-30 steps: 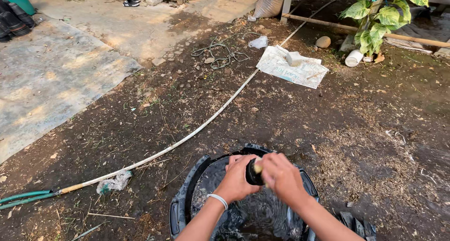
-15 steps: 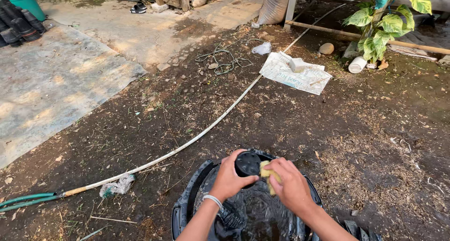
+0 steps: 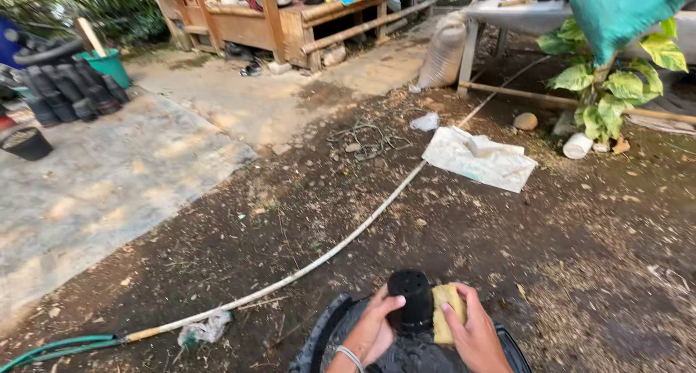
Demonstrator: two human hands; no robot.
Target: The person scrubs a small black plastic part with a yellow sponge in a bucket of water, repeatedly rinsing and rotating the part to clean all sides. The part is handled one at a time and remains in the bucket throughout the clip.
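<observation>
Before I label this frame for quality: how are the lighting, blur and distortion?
Head view: soft daylight, dappled patches on the concrete slab; wide-angle bending at the edges; left hand, right hand, black pot and yellow sponge are sharp but cropped at the bottom edge.

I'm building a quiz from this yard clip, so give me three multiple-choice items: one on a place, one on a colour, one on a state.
1. Where does the white sheet lie?
A. On bare soil beside the long pole
B. Inside the tub
C. On the wooden bench

2. What colour is the sponge in the right hand?
A. Blue
B. Yellow
C. Red

3. How is the small black pot held?
A. Lying alone on the ground
B. Hanging from the plant
C. Gripped by the left hand over the dark tub

Answers: 1 A, the sheet rests on dirt next to the pole. 2 B, the pad pressed to the pot is yellow. 3 C, the left hand's fingers wrap the pot above the tub rim.
</observation>
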